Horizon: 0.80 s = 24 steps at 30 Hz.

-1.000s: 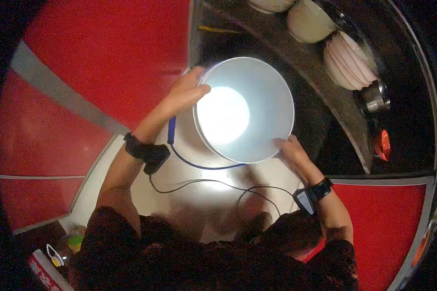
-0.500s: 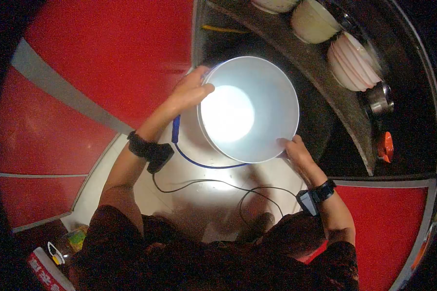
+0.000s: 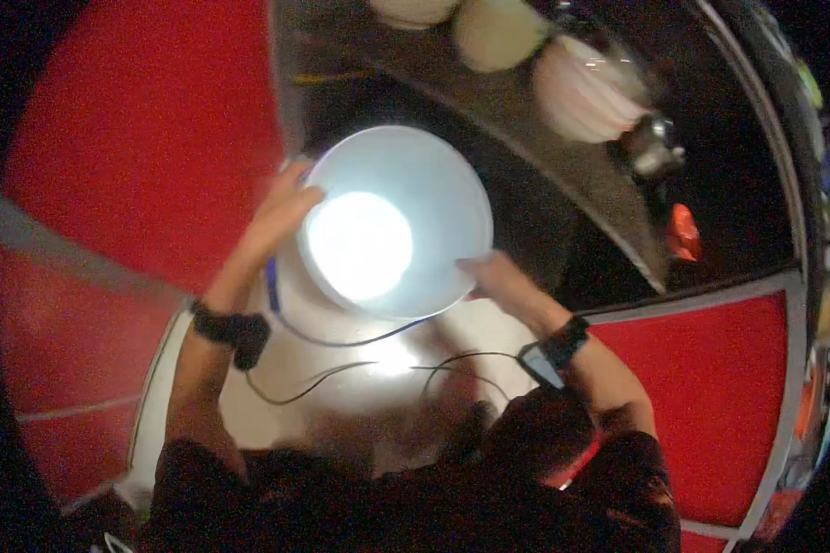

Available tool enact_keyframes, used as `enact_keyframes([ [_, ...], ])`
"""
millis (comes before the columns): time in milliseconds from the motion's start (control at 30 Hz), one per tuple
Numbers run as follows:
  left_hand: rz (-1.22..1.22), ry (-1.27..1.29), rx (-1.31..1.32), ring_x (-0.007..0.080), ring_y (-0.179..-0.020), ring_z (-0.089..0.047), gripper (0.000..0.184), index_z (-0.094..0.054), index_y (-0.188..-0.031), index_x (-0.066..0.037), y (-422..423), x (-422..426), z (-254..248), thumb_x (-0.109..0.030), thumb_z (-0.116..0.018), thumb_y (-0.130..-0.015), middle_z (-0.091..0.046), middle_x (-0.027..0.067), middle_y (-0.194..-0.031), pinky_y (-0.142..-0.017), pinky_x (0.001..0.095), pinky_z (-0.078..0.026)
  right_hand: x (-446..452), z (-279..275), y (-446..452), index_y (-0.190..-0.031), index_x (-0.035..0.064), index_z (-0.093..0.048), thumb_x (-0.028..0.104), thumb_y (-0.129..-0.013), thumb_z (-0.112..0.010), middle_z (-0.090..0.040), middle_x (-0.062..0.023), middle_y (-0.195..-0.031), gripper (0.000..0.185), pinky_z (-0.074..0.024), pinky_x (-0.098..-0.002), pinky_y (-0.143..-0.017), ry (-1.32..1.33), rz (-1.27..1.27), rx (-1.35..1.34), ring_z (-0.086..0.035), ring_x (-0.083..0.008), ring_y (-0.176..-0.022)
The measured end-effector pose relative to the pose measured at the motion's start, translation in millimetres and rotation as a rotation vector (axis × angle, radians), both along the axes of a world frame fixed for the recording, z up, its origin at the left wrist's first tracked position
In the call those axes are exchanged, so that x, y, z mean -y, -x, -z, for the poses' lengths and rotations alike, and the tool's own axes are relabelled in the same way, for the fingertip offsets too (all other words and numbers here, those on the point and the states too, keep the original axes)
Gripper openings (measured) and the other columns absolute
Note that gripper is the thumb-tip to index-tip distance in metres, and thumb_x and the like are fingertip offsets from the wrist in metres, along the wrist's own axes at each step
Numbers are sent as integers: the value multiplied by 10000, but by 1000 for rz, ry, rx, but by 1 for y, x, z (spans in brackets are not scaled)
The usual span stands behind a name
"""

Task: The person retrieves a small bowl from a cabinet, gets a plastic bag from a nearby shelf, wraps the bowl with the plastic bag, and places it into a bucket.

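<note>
A round white bucket (image 3: 447,203) is held up between my hands, its opening turned toward me and a bright glare inside. My left hand (image 3: 281,207) grips the rim at the left, thumb over the edge. My right hand (image 3: 503,281) is closed on the rim at the lower right, with the thumb inside. A thin handle with a blue grip (image 3: 272,285) hangs below the bucket and curves beneath it. Both wrists wear dark straps with small devices, and a black cable (image 3: 327,373) loops below the bucket.
Past the bucket lies a dark counter (image 3: 526,212) with a pale bowl (image 3: 498,35), stacked pinkish bowls (image 3: 586,90), a metal cup (image 3: 653,147) and an orange-red item (image 3: 683,232). Red cabinet panels (image 3: 157,120) flank both sides. A pale floor (image 3: 341,424) shows below.
The bucket and both hands now appear further left and slightly lower. The counter and bowls have also shifted left in view, with some blur. Both hands keep their hold on the rim.
</note>
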<state>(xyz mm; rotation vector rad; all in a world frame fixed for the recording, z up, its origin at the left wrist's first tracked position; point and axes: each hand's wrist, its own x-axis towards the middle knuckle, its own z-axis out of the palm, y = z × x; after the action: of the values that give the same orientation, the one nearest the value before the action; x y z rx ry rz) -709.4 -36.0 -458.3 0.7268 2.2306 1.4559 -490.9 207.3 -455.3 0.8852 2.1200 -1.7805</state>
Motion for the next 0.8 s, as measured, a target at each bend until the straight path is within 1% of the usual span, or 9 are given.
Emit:
enact_keyframes([
  [100, -30, -160, -108, 264, -1026, -496, 534, -436, -1181, 43, 12, 1, 26, -187, -515, -705, -519, 176, -1115, -899, 333, -372, 0, -57, 4, -1120, -15, -508, 365, -829, -534, -617, -161, -886, 479, -494, -333, -649, -377, -301, 171, -602, -235, -776],
  [133, -18, -227, -86, 276, -975, -525, 529, -459, -1144, 60, 11, -2, 21, -215, -530, -698, -545, 184, -1062, -865, 336, -392, -6, -57, -4, -1095, -19, -526, 390, -807, -560, -623, -182, -846, 501, -486, -328, -633, -972, -334, -47, -611, -257, -750],
  [167, 8, -260, -95, 276, -975, -525, 529, -459, -1144, 60, 2, -5, 4, -215, -530, -698, -545, 184, -1062, -865, 336, -392, -10, -76, -10, -1095, -19, -526, 390, -807, -560, -623, -182, -846, 501, -486, -328, -633, -1006, -306, -40, -611, -257, -750],
  [233, 61, -186, 36, 253, -958, -524, 476, -477, -1113, 49, -12, -2, -28, -190, -524, -703, -542, 170, -1051, -846, 322, -398, -5, -120, -18, -1078, -16, -526, 372, -794, -558, -586, -245, -940, 482, -481, -430, -677, -1434, -2, -373, -587, -377, -790],
  [300, 87, -190, 68, 242, -949, -524, 448, -484, -1098, 41, -13, -3, -27, -169, -520, -704, -544, 166, -1036, -839, 315, -399, -25, -158, -24, -1038, -19, -548, 285, -813, -561, -618, -188, -826, 378, -487, -364, -641, -1650, 127, -573, -603, -331, -699],
  [367, 108, -172, 96, 232, -939, -525, 420, -490, -1082, 33, -9, 1, -27, -148, -515, -704, -546, 162, -1020, -832, 307, -400, -54, -199, -30, -1049, -17, -535, 242, -839, -517, -597, -224, -895, 334, -481, -379, -682, -1606, 211, -243, -588, -356, -769],
  [433, 178, -132, 29, 224, -934, -529, 399, -492, -1073, 23, -11, -3, -24, -117, -509, -700, -556, 155, -992, -829, 303, -402, -140, -197, -35, -1088, -14, -510, 228, -845, -491, -549, -254, -1013, 343, -463, -384, -747, -1941, 312, -373, -557, -370, -864],
  [500, 203, -132, 67, 221, -935, -528, 406, -489, -1076, 22, -14, -2, -21, -113, -511, -694, -556, 152, -989, -829, 301, -402, -196, -216, -38, -1162, -29, -457, 291, -832, -490, -507, -275, -1094, 461, -440, -431, -825, -1825, 392, -199, -517, -409, -971],
  [800, 281, -68, 114, 199, -914, -527, 413, -484, -1051, 24, -38, -11, -37, -111, -531, -664, -556, 130, -968, -828, 294, -403, -329, -216, -38, -1158, -19, -462, 290, -831, -493, -509, -257, -1095, 451, -441, -427, -827, -1764, 339, 158, -513, -395, -979],
])
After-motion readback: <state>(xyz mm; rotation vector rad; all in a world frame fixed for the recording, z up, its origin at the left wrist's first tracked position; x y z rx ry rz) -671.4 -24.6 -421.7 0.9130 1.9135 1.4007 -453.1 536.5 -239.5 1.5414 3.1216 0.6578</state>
